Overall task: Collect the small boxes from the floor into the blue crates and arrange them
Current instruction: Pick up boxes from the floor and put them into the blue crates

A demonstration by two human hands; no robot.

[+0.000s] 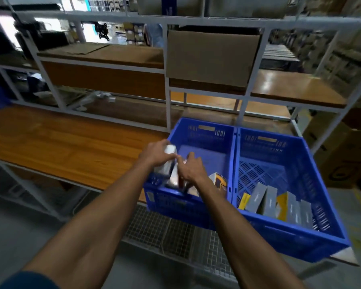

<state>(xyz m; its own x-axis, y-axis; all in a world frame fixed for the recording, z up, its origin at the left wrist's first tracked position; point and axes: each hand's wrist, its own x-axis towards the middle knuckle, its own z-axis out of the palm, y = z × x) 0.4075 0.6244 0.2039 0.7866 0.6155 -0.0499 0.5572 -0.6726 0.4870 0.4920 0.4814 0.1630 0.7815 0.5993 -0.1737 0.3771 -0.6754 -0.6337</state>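
1. Two blue slotted plastic crates sit side by side on the right end of the long wooden shelf (61,142), touching along their shared wall: the left blue crate (204,132) and the right blue crate (290,232).
2. The left hand (156,153) has its fingers (171,155) curled round a small silver-grey cardboard box (168,161), holding it over the near left corner of the left blue crate.
3. The right hand (191,167) reaches into the same crate with fingers bent down among the small boxes standing there; whether it grips one I cannot tell.
4. A neat row of grey and yellow small boxes (277,203) stands along the near wall of the right blue crate.
5. The step in hand looks like arranging: the held box is being fitted in beside its neighbours.
6. The next move calls for keeping the standing boxes upright while the held box is slid down into the gap, then letting go.
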